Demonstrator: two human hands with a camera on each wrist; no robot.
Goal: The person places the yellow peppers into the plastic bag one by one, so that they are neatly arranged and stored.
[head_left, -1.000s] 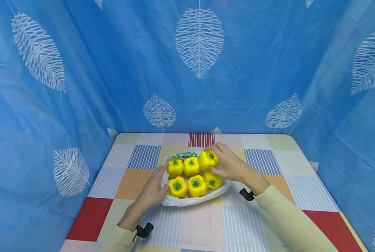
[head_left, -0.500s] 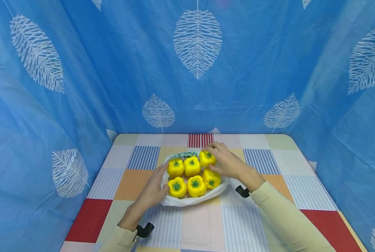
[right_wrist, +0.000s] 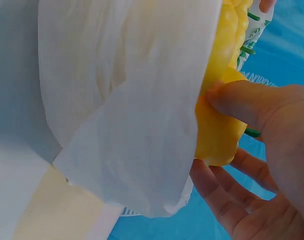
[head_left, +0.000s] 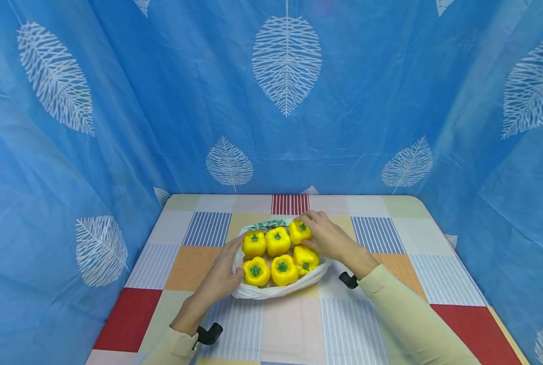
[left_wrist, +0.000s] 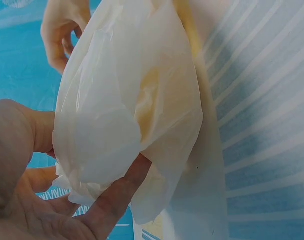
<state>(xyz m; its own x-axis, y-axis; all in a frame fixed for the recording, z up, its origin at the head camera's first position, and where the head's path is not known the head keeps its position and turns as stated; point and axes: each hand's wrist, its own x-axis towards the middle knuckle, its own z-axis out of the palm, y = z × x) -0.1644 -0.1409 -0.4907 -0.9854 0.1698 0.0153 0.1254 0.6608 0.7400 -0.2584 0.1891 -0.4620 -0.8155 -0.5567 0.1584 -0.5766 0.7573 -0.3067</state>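
A white plastic bag [head_left: 275, 292] with a green print sits mid-table, its mouth spread wide around several yellow bell peppers [head_left: 278, 241] with green stems. My left hand [head_left: 220, 271] holds the bag's left side; in the left wrist view its thumb is at the rim and its fingers lie against the outside of the plastic [left_wrist: 99, 115]. At the back right of the bag, my right hand [head_left: 328, 238] grips one bell pepper [head_left: 300, 231]. The right wrist view shows that pepper [right_wrist: 217, 137] between thumb and fingers, partly hidden by the bag wall.
A patchwork checked cloth [head_left: 294, 324] covers the table. Blue curtains [head_left: 344, 101] with white leaf prints close off the back and both sides. Another yellow pepper [head_left: 306, 259] lies tilted just in front of the gripped one.
My right hand has shifted slightly left and down with the bell pepper, which now sits lower among the others. The left hand stays at the bag's side.
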